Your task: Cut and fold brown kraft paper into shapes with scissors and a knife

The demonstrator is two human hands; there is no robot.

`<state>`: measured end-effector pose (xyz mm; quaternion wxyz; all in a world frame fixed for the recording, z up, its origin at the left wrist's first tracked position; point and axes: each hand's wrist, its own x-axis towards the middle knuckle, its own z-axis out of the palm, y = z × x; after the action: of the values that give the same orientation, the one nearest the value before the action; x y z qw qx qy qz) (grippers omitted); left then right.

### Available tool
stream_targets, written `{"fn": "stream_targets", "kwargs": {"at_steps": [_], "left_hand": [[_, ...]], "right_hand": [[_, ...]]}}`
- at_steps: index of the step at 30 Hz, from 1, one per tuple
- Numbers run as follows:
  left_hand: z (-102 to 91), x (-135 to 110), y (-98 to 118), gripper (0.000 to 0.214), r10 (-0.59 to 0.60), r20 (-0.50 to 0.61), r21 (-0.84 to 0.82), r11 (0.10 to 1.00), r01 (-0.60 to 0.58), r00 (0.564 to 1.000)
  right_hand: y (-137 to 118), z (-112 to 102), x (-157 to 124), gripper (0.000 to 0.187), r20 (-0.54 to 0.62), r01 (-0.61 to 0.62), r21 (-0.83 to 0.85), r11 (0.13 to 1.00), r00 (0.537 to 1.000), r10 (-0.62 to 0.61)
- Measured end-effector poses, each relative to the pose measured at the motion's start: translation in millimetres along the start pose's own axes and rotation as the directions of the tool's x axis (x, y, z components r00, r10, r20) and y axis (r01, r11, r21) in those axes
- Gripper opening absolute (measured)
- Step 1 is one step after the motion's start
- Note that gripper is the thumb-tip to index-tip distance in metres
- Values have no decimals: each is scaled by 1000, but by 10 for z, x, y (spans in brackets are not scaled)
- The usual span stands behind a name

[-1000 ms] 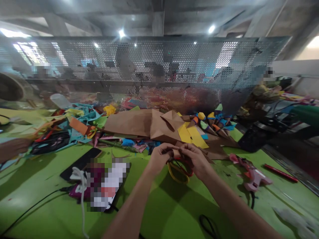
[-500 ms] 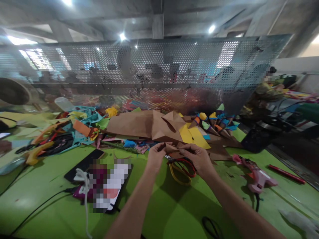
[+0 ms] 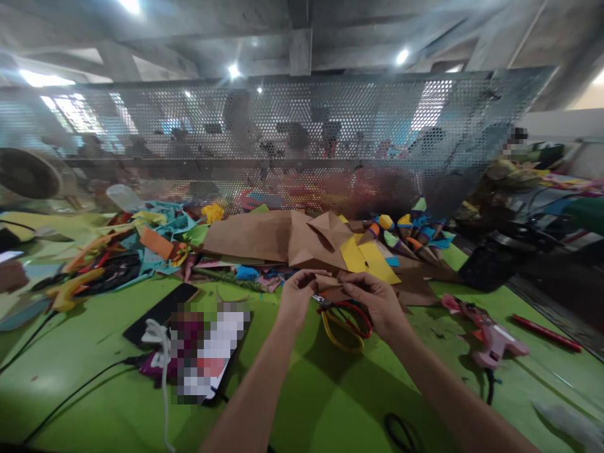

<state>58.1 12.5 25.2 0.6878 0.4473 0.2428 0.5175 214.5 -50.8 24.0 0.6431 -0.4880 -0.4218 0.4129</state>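
Between my two hands is a small piece of brown paper (image 3: 326, 284), bent or folded. My left hand (image 3: 299, 293) pinches its left end, with the fingers closed on it. At the right end my right hand (image 3: 372, 298) grips it between thumb and fingers. Just beneath, on the green table (image 3: 340, 396), lies a pair of scissors (image 3: 346, 324) with red and yellow handles; its blades are partly hidden. Behind my hands are large sheets of brown paper (image 3: 252, 234) and pieces of yellow paper (image 3: 375, 259).
A pink glue gun (image 3: 497, 340) and a red pen (image 3: 546, 332) lie at the right. Phones, one a dark phone (image 3: 160, 309), and cables are at the left. Small paper cones (image 3: 427, 236) stand at the back right; a perforated metal screen (image 3: 283, 145) rises behind.
Both hands keep their pinch on the brown paper with barely any movement. The whole view has shifted very slightly.
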Motion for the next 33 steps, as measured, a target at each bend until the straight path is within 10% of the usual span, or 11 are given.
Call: {"fn": "stream_targets", "kwargs": {"at_steps": [19,33], "left_hand": [[-19,-2,-2,22,-12,72,2,1000,12,997],[-15,10,28,18,41,43,95,994,-45,998]], "right_hand": [[-84,15,5,5,98,299,-359,884,954,-283],[-49,34,-9,29,-6,-94,83,992,995,95]]}}
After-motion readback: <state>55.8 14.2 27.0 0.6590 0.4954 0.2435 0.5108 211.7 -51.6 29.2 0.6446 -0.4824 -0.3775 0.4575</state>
